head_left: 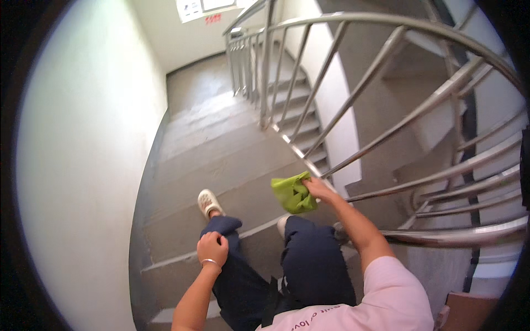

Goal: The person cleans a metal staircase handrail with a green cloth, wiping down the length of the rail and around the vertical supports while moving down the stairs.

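My right hand grips a bunched lime-green cloth by its upper right corner. The cloth hangs in loose folds over the stairs, close beside the metal railing. On the left, my left hand is at my knee in the dark blue trousers, its back turned up. Its fingers curl away under the palm, so their tips are hidden. A thin bracelet circles that wrist. Below me the concrete stairs descend; a cream clog shows on my left foot.
A pale wall with a dark grey base bounds the stairs on the left. The curved steel handrail and its bars run along the right. Another flight goes down behind the bars. A landing lies ahead, below a wall bearing red writing.
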The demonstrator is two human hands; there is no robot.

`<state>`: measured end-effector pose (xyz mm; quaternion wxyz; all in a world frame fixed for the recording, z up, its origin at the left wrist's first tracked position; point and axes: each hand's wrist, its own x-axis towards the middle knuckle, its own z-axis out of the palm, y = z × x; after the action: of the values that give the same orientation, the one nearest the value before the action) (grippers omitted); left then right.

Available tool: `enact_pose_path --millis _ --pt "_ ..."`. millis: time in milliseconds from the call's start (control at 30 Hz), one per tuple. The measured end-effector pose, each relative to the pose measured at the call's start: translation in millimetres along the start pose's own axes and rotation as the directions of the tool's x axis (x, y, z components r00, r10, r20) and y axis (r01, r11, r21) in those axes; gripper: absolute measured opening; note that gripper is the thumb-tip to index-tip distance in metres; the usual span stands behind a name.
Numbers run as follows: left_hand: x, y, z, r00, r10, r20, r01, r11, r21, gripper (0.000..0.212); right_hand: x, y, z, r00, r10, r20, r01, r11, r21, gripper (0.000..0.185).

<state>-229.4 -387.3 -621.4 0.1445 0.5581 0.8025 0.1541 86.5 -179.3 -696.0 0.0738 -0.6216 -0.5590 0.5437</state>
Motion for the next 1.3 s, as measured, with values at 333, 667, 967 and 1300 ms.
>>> enact_pose_path --millis 333,667,967,1300 --pt "-6.5 -28.7 40.9 0.976 0.055 -0.209 -0.08 0.99 -0.112 0.013 -311.5 -164.1 -120.4 0.122 -0.629 -0.768 0.658 0.63 -0.413 0.032" --pt "-7.1 -27.9 40.3 0.99 0.051 -0.129 -0.058 0.997 -0.053 0.012 -519.8 -288.9 -221.7 -0.083 -0.978 -0.191 -0.672 0.197 -0.714 0.033" --pt "-10.2 -32.3 28.4 0.975 0.102 -0.197 -0.121 0.989 -0.089 0.013 -451.5 -316.2 -258.1 0.103 -0.946 -0.308 -0.735 0.136 -0.665 0.05" --pt "-4.6 -2.8 16.1 0.994 0.088 -0.07 -0.09 0.996 -0.022 0.015 -288.2 -336.3 -258.4 0.062 -0.963 -0.263 -0.584 0.178 -0.792 0.048"
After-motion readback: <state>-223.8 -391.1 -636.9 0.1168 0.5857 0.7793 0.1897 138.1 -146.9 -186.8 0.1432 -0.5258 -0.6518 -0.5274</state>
